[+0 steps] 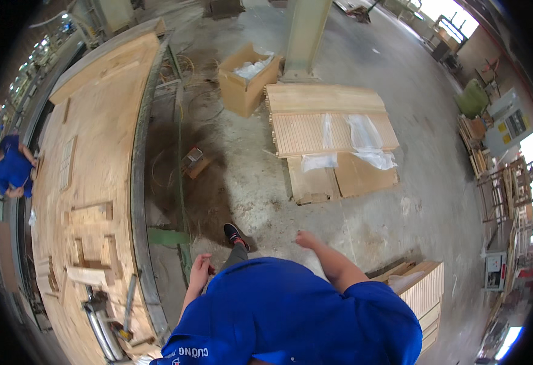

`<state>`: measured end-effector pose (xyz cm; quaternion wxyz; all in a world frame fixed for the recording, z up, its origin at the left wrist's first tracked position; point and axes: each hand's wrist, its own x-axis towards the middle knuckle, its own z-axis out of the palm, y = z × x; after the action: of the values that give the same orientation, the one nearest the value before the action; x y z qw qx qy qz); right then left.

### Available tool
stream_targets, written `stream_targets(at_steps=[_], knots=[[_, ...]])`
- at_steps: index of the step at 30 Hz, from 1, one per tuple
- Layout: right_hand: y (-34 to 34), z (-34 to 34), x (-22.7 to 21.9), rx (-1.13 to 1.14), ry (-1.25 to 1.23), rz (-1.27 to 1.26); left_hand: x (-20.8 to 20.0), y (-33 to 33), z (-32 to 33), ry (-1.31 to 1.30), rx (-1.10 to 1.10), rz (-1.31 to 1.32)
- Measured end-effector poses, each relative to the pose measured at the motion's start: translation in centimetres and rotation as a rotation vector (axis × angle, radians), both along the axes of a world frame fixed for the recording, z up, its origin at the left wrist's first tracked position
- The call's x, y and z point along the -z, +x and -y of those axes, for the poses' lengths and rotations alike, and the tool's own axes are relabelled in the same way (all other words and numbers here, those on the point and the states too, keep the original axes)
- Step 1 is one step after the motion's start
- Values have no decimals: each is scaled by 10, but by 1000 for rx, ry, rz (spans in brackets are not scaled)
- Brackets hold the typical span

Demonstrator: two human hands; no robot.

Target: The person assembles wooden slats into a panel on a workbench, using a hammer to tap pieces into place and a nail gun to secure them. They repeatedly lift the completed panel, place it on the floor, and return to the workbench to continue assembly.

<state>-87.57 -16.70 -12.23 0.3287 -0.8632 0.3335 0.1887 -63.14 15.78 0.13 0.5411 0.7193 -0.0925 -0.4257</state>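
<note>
Plywood-topped, long tan workbench (pixel 105 158) is running along the person's left; a low stack of ribbed, pale wooden slats (pixel 303 134) is lying ahead, right of it. Near the bench's green metal crossbar (pixel 168 236), a dark shoe (pixel 236 234) is showing — I'm thinking good footing means keeping toes clear of that bar. The left hand (pixel 201 267) is hanging empty, fingers loosely parted; the right hand (pixel 306 239) is curling inward — around what, if anything, I can't tell.
</note>
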Motion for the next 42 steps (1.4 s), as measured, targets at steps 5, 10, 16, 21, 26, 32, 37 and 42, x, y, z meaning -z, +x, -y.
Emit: stream_targets(at_steps=[5, 10, 16, 21, 26, 32, 37, 42], knots=[[-14, 81, -30, 656, 206, -270, -10, 126, 82, 12, 102, 44], [50, 98, -40, 969, 341, 9, -24, 222, 188, 79, 324, 380], [107, 125, -5, 792, 561, -104, -22, 276, 337, 40, 628, 628], [117, 223, 20, 802, 649, -117, -2, 298, 472, 33, 454, -140], [152, 373, 6, 967, 441, 103, -40, 316, 619, -267, 303, -850], [208, 478, -37, 1285, 556, 434, -3, 324, 730, -112, 405, -733], [198, 440, 5, 1243, 569, 247, 86, 319, 805, 203, 728, 65], [173, 367, 18, 1419, 765, -54, 219, 331, 887, 357, 1029, 669]])
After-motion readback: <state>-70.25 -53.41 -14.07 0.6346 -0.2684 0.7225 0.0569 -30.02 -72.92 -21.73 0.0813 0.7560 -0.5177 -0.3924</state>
